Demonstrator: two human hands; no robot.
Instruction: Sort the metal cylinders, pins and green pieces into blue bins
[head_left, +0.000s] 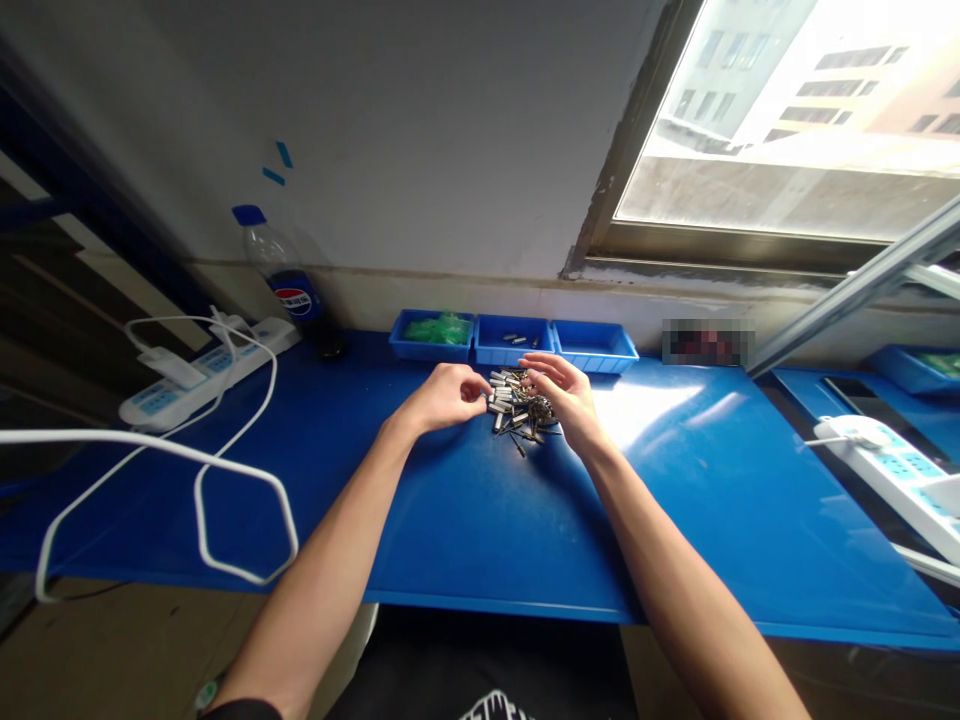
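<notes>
Pile of small metal parts (pixel 517 408) mid-table, near the bins. No single heading: silvery cylinders on its left side lie mostly crosswise, slightly slanted; dark pins at the near edge splay out, one (pixel 518 445) angled toward the person.

Left hand (pixel 450 395) at the pile's left edge, fingers curled, thumb and forefinger nearly together; can't tell whether anything is pinched. Right hand (pixel 566 400) half open, fingers arched over the right side, hiding some parts; can't make out a hold.

Behind, three blue bins in a row: left bin (pixel 430 351) with green plastic, middle bin (pixel 510 356) with a few silvery pieces, right bin (pixel 596 362) beside it. Bottle (pixel 292 295), power strip (pixel 161 405) and white cable (pixel 281 500) to the left, clear of the hands. Blue table (pixel 487 540).
</notes>
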